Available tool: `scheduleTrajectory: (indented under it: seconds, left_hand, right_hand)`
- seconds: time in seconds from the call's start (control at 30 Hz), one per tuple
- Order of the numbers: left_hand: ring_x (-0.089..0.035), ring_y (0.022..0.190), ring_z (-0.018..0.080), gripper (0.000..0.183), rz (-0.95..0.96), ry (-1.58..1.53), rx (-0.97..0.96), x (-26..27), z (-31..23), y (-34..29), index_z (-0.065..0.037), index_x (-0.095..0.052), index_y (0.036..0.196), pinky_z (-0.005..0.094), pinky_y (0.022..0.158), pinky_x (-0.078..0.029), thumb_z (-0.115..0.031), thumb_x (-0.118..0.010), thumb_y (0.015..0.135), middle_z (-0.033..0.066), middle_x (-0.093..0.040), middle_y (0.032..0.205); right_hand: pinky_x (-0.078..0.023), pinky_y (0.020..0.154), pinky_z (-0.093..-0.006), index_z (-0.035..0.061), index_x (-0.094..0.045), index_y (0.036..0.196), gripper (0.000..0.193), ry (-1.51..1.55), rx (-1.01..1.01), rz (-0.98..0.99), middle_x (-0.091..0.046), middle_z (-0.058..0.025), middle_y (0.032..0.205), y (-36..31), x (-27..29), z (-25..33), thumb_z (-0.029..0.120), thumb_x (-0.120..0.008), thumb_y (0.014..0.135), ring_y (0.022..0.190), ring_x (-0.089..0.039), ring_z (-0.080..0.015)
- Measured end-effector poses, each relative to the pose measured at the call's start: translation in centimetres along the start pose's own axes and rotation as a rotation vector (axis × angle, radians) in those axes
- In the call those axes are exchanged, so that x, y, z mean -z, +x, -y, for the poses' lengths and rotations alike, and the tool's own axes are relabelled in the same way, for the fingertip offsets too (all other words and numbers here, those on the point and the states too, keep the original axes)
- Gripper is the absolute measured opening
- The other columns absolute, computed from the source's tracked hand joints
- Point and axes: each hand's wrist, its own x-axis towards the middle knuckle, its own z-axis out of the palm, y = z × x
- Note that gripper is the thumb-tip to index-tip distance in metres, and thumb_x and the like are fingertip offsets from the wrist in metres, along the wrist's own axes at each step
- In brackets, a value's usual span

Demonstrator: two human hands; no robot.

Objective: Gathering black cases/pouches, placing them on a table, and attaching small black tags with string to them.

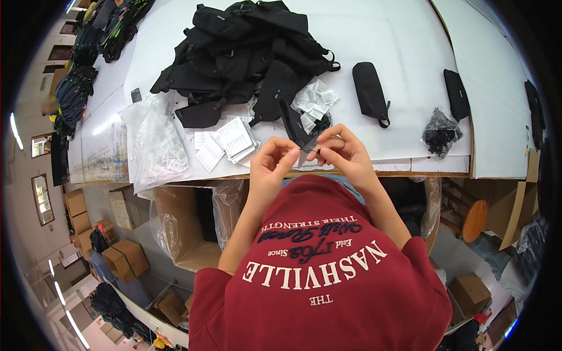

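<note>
Close to the table's front edge, my left hand (274,158) and my right hand (345,153) face each other with fingertips pinched. Between them is a small dark flat piece that looks like a tag (307,145); any thin cord at the fingertips is too small to make out. Just beyond my hands a narrow black strip-like piece (291,121) points away from me. Beside my right hand's fingers lies a tangle of black cords (322,123). White printed slips (236,139) are stacked near my left hand, and more loose slips (316,98) lie farther off.
A large heap of black pouches (234,55) covers the table's far middle. Single black pouches lie to the right, one (370,90) nearest. A clear bag of slips (155,143) sits left; a clear bag of black cords (441,133) sits right. Below the table stands a lined carton (190,225).
</note>
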Motion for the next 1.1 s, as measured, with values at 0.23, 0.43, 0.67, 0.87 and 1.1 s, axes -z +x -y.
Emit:
scheduleTrajectory:
  seconds: [0.23,0.43,0.67,0.87,1.1]
  left_hand:
    - [-0.04,0.065,-0.0007,0.009,0.107,0.044,0.045,-0.9,-0.2,0.1,-0.002,-0.056,0.092,0.015,0.057,-0.031,-0.008,-0.059,0.088,-0.0044,-0.053,0.076]
    - [-0.051,0.077,0.0041,0.008,0.121,0.03,0.105,-0.7,-0.3,-0.2,0.0,-0.056,0.093,0.0179,0.07,-0.039,-0.006,-0.058,0.088,0.0003,-0.057,0.084]
    - [-0.046,0.071,0.0017,0.009,0.094,-0.012,0.089,-1.1,-0.5,0.0,0.0,-0.056,0.093,0.0162,0.063,-0.036,-0.008,-0.058,0.089,-0.0018,-0.055,0.08]
    - [-0.041,0.065,-0.0002,0.009,0.069,0.0,0.057,-1.1,-0.5,0.0,0.0,-0.056,0.092,0.0151,0.056,-0.033,-0.009,-0.059,0.089,-0.0032,-0.053,0.076]
    - [-0.046,0.069,0.0016,0.011,0.107,0.106,0.08,-0.5,0.1,0.0,-0.002,-0.055,0.094,0.0155,0.061,-0.034,-0.007,-0.061,0.087,-0.0029,-0.053,0.078]
  right_hand:
    - [-0.044,0.067,-0.0221,0.0044,-0.044,0.103,0.017,0.029,0.032,-0.039,-0.058,-0.0043,0.08,-0.3,-1.0,-0.4,0.003,-0.055,0.09,0.074,-0.056,-0.0097]
    - [-0.043,0.063,-0.0199,0.006,-0.043,0.106,0.021,-0.099,0.103,-0.057,-0.057,-0.0024,0.078,-0.2,-1.2,-0.7,0.006,-0.057,0.09,0.072,-0.055,-0.0073]
    - [-0.044,0.064,-0.02,0.0058,-0.043,0.106,0.022,-0.13,0.134,-0.091,-0.057,-0.0026,0.079,0.0,-1.2,-0.9,0.006,-0.058,0.09,0.072,-0.055,-0.0075]
    - [-0.044,0.065,-0.0221,0.0041,-0.045,0.102,0.02,-0.116,0.102,-0.143,-0.059,-0.0039,0.076,0.0,-1.4,-0.6,0.003,-0.059,0.087,0.071,-0.057,-0.009]
    - [-0.044,0.065,-0.022,0.0046,-0.045,0.098,0.018,-0.192,0.12,-0.109,-0.058,-0.003,0.077,0.1,-1.3,-0.7,0.002,-0.059,0.087,0.071,-0.057,-0.009]
